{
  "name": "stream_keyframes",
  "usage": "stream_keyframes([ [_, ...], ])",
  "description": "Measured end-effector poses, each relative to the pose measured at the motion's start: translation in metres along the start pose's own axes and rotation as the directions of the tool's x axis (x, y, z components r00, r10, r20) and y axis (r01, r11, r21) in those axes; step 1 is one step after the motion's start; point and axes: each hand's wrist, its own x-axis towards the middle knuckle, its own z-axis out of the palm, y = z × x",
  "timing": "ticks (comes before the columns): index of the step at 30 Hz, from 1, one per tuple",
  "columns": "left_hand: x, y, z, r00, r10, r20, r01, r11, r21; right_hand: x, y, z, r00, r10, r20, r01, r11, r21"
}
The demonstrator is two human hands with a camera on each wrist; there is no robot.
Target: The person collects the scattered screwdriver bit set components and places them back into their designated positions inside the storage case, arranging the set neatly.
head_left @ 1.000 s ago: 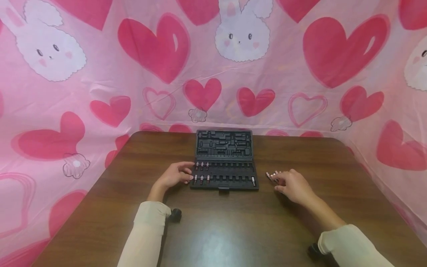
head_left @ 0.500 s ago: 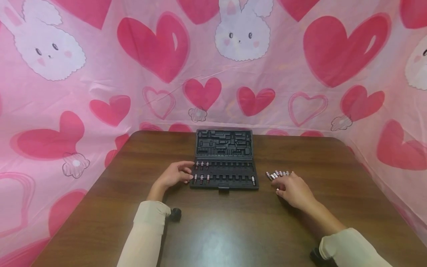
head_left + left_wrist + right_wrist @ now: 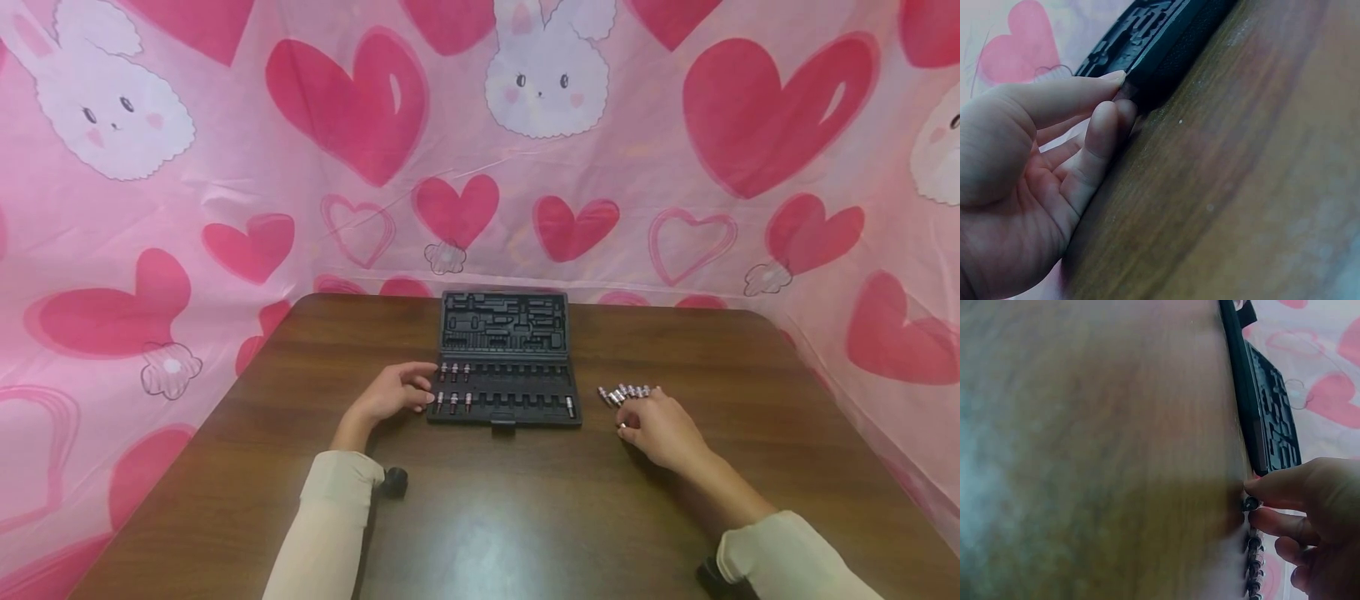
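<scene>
A black socket case point(image 3: 504, 415) lies open on the table, several small sockets point(image 3: 453, 403) standing in its left slots and a single silver socket point(image 3: 570, 407) at its front right. My left hand point(image 3: 390, 392) rests at the case's left edge, thumb and fingertips touching the side with relaxed fingers. To the right of the case, my right hand point(image 3: 663, 427) pinches one socket point(image 3: 1250, 504) between thumb and index finger, low over the table. Just behind those fingers lies a row of loose sockets point(image 3: 628, 391). My palm hides part of the right hand's underside in the head view.
The brown wooden table point(image 3: 480, 517) extends around the case. A pink curtain point(image 3: 630, 158) with hearts and rabbits stands behind and along both sides. The raised case lid point(image 3: 504, 325) has moulded recesses and leans near the table's back edge.
My right hand has drawn slightly back toward me from the row, uncovering the loose sockets, with one socket now between its fingertips. The left hand and the case stay where they were.
</scene>
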Motion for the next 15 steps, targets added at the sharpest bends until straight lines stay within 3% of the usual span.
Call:
stream_keyframes([
  [11,0.0001,0.0009,0.0008,1.0,-0.006,-0.007,0.006,1.0,-0.022,0.0042,-0.0061,0.0019,0.997,0.072,-0.041,-0.069,0.995,0.065],
  [15,0.0001,0.0006,0.0006,1.0,-0.008,-0.002,0.008,1.0,-0.02,0.0072,-0.0091,0.0035,0.993,0.079,-0.09,-0.071,0.993,0.09],
])
